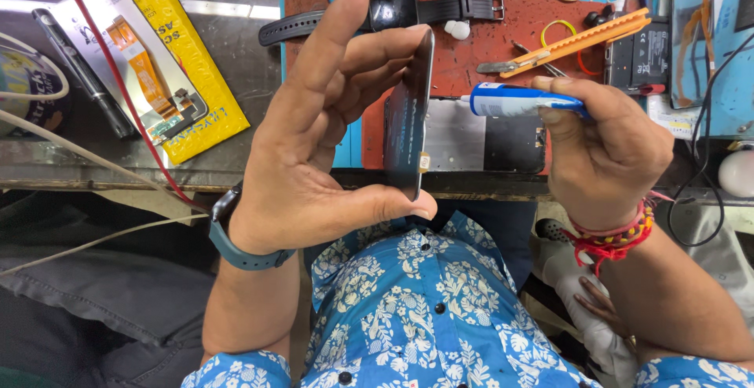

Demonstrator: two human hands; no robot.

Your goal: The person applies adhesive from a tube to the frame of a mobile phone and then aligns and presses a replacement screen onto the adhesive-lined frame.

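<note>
The left hand pinches a thin phone panel edge-on between thumb and fingers, index finger raised. Its long axis stands upright. The right hand is closed around a blue-and-white tube, its nozzle pointing left at the panel.

A dark, glossy phone panel is held against a red work mat framed in turquoise. A white tube with blue printing is gripped nearby. A blue shirt patterned with white flowers is worn, with a slate-blue watch strap on one wrist and red and yellow threads on the other. A yellow packet, an orange cutter and a black watch are seen on the bench.
</note>
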